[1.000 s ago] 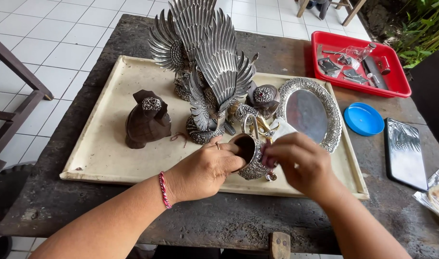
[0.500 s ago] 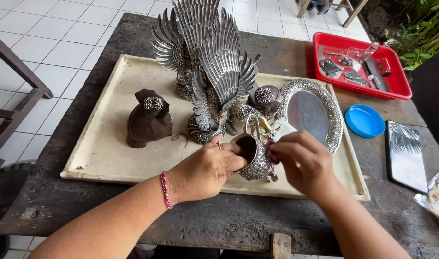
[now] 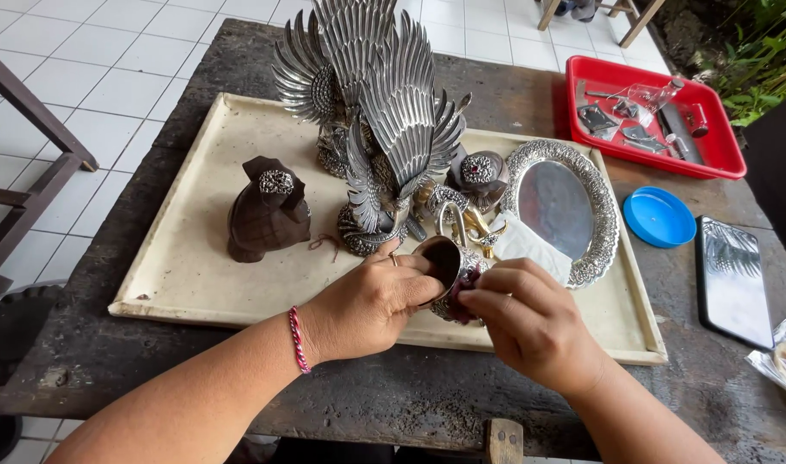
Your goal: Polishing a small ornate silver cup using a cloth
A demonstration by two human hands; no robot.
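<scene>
**Both hands on small silver cup, over front edge of tray**

While the left hand [image 3: 371, 301] curls around the small silver cup [image 3: 444, 268], fingers closed on its rim and side, the right hand [image 3: 530, 322] pinches a dark reddish bit [image 3: 468, 283] against the cup's outer wall, fingertips pressed together. Versus a second ago: hands and cup sit in nearly the same spot, the cup tipped a touch more toward the camera; so it reads as rubbing carried on in place. The cup is held over the front edge of the cream tray [image 3: 170, 283]. On the tray behind the cup: winged silver bird figure [image 3: 393, 129], dark brown wooden figure [image 3: 268, 210] to its left, oval silver dish [image 3: 565, 206] to its right, white cloth [image 3: 530, 245] just beside the cup. Right of the tray: round blue lid [image 3: 659, 216], red rectangular bin [image 3: 651, 116] with small tools, flat dark rectangle with shiny face [image 3: 732, 275]. No readable labels.
</scene>
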